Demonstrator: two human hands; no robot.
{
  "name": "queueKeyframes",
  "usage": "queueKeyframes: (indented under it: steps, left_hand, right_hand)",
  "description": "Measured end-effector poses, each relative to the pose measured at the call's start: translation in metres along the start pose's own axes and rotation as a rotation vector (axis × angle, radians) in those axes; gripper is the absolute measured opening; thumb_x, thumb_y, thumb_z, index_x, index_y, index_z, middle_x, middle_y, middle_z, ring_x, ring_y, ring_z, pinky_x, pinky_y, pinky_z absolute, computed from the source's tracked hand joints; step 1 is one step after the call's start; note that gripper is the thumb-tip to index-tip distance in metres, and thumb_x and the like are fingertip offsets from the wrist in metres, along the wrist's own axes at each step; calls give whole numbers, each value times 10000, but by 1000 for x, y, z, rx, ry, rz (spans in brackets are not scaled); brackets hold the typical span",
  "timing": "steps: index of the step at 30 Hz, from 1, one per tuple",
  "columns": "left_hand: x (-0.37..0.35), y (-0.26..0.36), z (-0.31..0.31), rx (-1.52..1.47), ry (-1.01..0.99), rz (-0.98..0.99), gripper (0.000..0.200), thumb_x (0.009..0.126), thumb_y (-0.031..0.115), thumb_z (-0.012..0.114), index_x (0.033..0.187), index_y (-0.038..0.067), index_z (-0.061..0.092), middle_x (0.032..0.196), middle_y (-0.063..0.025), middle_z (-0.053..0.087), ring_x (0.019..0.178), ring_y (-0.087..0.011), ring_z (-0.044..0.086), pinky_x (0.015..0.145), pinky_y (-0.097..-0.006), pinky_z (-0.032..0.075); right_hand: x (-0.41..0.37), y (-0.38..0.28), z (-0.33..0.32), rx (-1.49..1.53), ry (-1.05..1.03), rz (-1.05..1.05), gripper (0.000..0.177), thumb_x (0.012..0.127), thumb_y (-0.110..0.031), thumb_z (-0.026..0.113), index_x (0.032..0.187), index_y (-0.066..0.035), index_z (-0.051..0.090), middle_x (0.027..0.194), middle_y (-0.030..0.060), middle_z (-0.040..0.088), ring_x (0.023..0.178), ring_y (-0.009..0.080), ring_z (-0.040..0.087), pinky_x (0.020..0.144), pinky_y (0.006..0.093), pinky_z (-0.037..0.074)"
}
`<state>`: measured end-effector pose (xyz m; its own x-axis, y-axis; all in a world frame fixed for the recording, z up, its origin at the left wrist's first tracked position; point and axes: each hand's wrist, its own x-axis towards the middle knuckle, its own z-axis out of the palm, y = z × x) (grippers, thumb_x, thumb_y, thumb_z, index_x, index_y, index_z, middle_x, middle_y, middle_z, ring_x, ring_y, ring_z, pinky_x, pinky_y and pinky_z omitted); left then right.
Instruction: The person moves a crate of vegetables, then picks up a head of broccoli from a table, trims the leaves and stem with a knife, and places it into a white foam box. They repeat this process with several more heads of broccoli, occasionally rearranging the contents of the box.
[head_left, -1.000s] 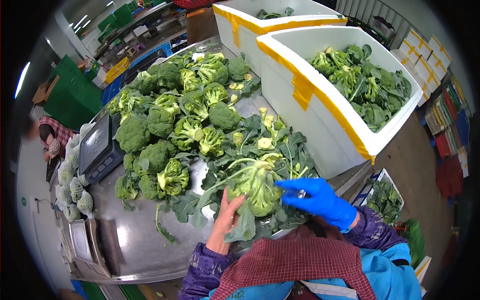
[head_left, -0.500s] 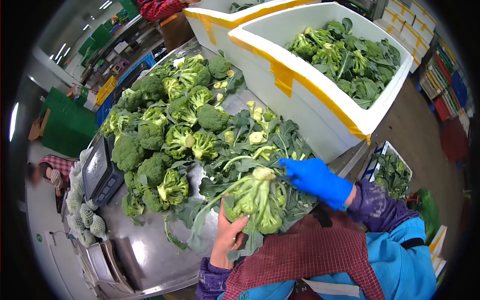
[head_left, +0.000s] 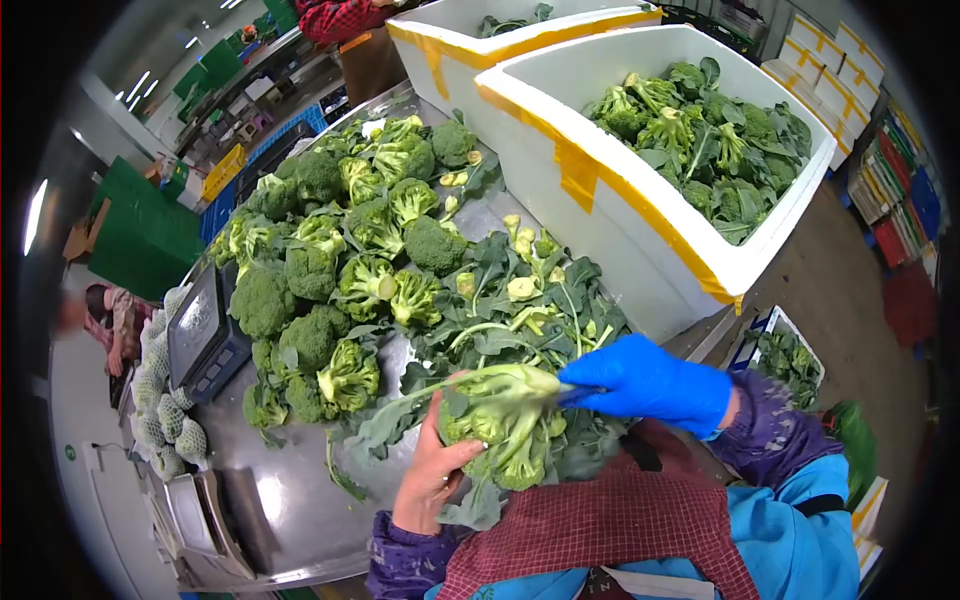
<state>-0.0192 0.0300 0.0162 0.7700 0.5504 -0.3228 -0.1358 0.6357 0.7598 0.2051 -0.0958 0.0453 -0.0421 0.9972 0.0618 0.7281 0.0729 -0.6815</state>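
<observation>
My bare left hand [head_left: 432, 470] is closed around a broccoli head [head_left: 515, 430], which lies tilted with its cut stem toward my right hand. Long leaves still hang from this head, one stretching out to the left. My right hand [head_left: 655, 382], in a blue glove, is closed at the stem end. A dark, blade-like tool [head_left: 580, 396] shows between the glove and the stem; most of it is hidden and blurred. Beneath and beyond both hands lies a heap of trimmed leaves and stem pieces [head_left: 490, 335].
Many broccoli heads [head_left: 312, 270] are piled on the metal table [head_left: 300, 500]. A scale [head_left: 205, 330] and net-wrapped items [head_left: 160, 420] stand at left. White foam boxes [head_left: 620, 225] with broccoli line the far right; a leaf-filled crate [head_left: 785, 350] sits below. Other people work at the far side.
My gloved right hand has moved down and in against the stem, and the dark tool now shows. The broccoli has turned, its stem end swinging right. The whole view has shifted slightly.
</observation>
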Motion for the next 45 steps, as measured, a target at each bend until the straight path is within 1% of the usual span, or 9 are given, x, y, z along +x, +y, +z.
queueKeyframes:
  steps: [4, 8, 16, 19, 26, 31, 40, 42, 45]
  left_hand:
    - [3, 10, -6, 379, -69, 7, 845, 556, 36, 730, 1285, 62, 304, 1169, -92, 453, 1064, -199, 464, 912, -303, 372]
    - [9, 5, 7, 284, 66, 94, 836, 557, 45, 733, 1272, 63, 302, 1168, -87, 439, 1098, -197, 431, 933, -317, 356]
    - [16, -5, 9, 546, 166, 334, 836, 556, 89, 724, 1267, 52, 285, 1193, -79, 372, 1112, -191, 397, 947, -327, 338]
    - [19, 11, -2, 891, -137, 568, 850, 537, 195, 755, 1252, 47, 318, 1212, -108, 359, 1141, -225, 365, 967, -353, 310]
    - [26, 26, -24, 903, -517, 332, 839, 517, 236, 748, 1245, 69, 364, 1241, -96, 358, 1188, -244, 334, 994, -372, 261]
    - [17, 24, -10, 890, -391, 251, 800, 535, 164, 729, 1245, 89, 368, 1254, -90, 350, 1226, -245, 288, 1017, -378, 225]
    - [16, 14, 9, 556, -192, 174, 923, 530, 100, 734, 1314, 37, 251, 1272, -132, 348, 1190, -222, 337, 1001, -314, 257]
    - [19, 4, 7, 349, -141, 144, 863, 586, 59, 702, 1319, 63, 248, 1268, -132, 365, 1184, -252, 357, 1005, -358, 274]
    - [16, -11, 5, -252, -61, -80, 709, 732, 181, 625, 1325, 91, 247, 1290, -146, 354, 1190, -311, 358, 996, -474, 279]
  right_hand:
    - [-6, 3, -33, -324, -268, -18, 166, 743, -256, 595, 863, -142, 599, 724, 87, 587, 640, 285, 572, 539, 356, 453]
    - [2, -14, -9, 47, 359, 116, 352, 742, -412, 604, 827, -72, 583, 735, 82, 585, 638, 275, 579, 568, 359, 456]
    - [13, -15, 24, 272, 155, 321, 344, 771, -410, 575, 761, -66, 587, 627, 129, 556, 560, 316, 552, 522, 365, 445]
    - [7, -4, 7, -19, -95, -153, 217, 761, -309, 549, 747, -94, 574, 635, 133, 564, 580, 340, 560, 511, 403, 448]
    - [-4, -33, -18, -120, -648, -91, 194, 776, -289, 493, 801, -116, 577, 711, 127, 578, 640, 323, 571, 537, 405, 455]
    - [3, -19, -9, 88, 42, 45, 322, 763, -454, 563, 798, -134, 559, 712, 78, 541, 615, 282, 563, 515, 366, 442]
    - [26, -7, 21, -144, 332, -1, 240, 790, -320, 595, 767, -82, 583, 602, 52, 511, 461, 216, 476, 426, 293, 382]
    - [40, -3, 12, 830, 527, 524, 295, 846, -341, 528, 743, -69, 580, 611, 35, 543, 444, 123, 467, 409, 240, 372]
    - [30, 16, 6, 930, 338, 576, 341, 848, -369, 523, 916, -36, 546, 611, 18, 531, 437, 60, 430, 384, 199, 353]
